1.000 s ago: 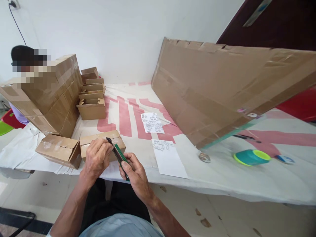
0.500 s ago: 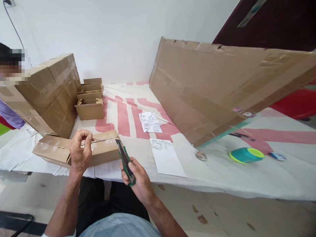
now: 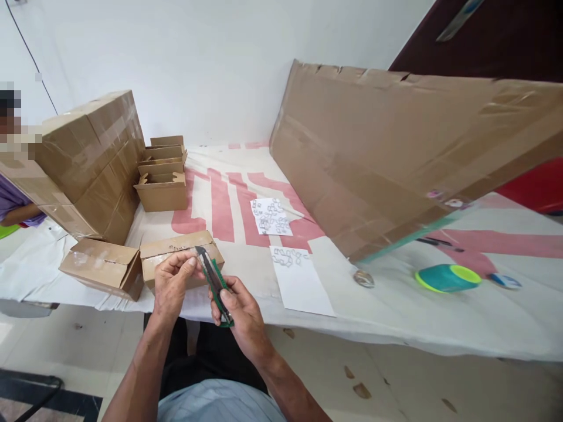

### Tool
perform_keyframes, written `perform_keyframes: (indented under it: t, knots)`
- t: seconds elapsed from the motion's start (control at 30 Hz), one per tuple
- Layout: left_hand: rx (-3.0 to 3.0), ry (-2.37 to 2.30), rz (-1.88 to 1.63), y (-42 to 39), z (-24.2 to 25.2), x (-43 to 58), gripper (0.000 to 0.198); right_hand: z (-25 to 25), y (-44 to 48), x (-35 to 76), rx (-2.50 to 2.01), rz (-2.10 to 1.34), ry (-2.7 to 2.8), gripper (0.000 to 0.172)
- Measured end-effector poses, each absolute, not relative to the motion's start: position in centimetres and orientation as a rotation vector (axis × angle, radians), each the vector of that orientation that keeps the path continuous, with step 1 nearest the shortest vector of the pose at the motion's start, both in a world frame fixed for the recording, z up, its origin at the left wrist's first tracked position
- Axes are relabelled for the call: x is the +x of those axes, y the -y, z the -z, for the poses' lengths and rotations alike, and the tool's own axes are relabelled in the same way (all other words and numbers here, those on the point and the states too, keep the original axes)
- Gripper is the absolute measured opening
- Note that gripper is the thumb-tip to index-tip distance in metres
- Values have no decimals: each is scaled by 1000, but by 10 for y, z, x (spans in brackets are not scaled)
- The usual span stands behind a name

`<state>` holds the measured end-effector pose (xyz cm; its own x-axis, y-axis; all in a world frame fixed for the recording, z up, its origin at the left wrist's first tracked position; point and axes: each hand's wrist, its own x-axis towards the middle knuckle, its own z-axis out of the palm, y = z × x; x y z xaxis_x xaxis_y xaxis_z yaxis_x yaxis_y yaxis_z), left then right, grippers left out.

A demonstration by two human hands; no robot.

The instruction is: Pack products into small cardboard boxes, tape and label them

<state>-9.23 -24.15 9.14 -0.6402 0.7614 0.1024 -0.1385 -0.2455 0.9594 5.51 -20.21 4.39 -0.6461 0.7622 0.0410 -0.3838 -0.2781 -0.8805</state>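
Observation:
My right hand (image 3: 240, 308) grips a green utility knife (image 3: 214, 285) by its handle, blade end pointing up and away. My left hand (image 3: 173, 283) has its fingers pinched together at the blade tip. Both hands hover at the table's near edge, just in front of a small closed cardboard box (image 3: 178, 253). A second small box (image 3: 102, 265) lies to its left.
A large taped carton (image 3: 83, 164) and several open small boxes (image 3: 162, 190) stand at the back left. A big cardboard sheet (image 3: 396, 152) leans across the right. Two papers with small metal pieces (image 3: 269, 218), a teal lid (image 3: 446, 278), and another person (image 3: 13, 202) at far left.
My left hand left the top of the small box and came back right to the knife's blade tip. The knife tilted a little toward it.

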Motion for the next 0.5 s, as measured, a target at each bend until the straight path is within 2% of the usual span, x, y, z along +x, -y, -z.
perform_keyframes:
  t: [0.37, 0.5]
  knots:
    - [807, -1450, -1913, 237, -98, -90, 34, -32, 203, 55, -667, -1688, 1445, 26]
    - [802, -1421, -1875, 238, -95, -94, 35, -33, 195, 57, -672, -1355, 1632, 15]
